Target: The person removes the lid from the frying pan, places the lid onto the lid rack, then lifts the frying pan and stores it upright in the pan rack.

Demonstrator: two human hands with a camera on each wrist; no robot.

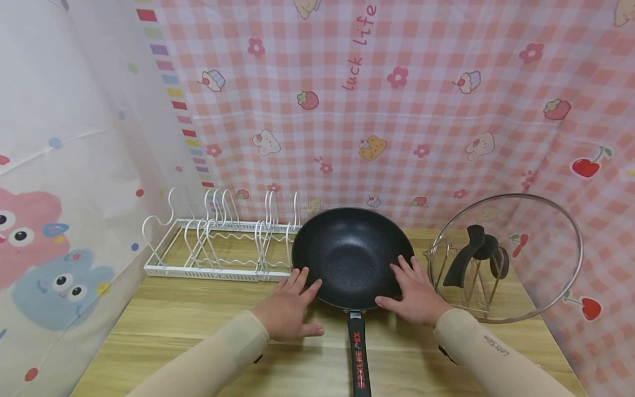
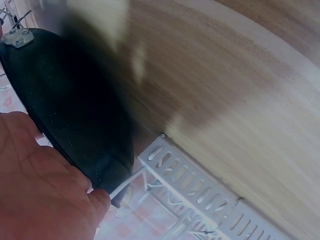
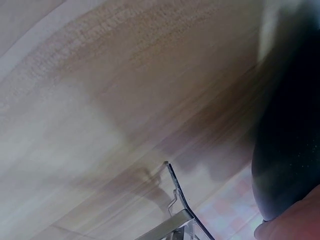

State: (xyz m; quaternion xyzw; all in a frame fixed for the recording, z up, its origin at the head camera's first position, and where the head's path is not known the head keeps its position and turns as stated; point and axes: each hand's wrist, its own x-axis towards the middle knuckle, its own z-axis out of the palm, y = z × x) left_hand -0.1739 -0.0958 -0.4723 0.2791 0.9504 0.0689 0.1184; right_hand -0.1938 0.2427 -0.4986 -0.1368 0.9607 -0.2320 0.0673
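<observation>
A black wok (image 1: 352, 264) sits on the wooden table, its long handle (image 1: 359, 355) with red lettering pointing toward me. At its near left rim my left hand (image 1: 288, 310) rests with spread, fairly straight fingers, the thumb apart from the pan. My right hand (image 1: 415, 292) touches the near right rim, fingers extended over the edge and onto the inner wall. The left wrist view catches the wok's dark outer side (image 2: 75, 110) beside the palm (image 2: 40, 185). Only a bit of the right hand (image 3: 297, 220) shows at the wok's edge in the right wrist view.
A white wire rack (image 1: 200, 272) with several upright loops stands left of the wok, close to its rim. On the right, a glass lid (image 1: 581, 248) with a black handle leans upright in a metal stand (image 1: 481, 295). Patterned cloths (image 1: 297, 127) hang behind the table.
</observation>
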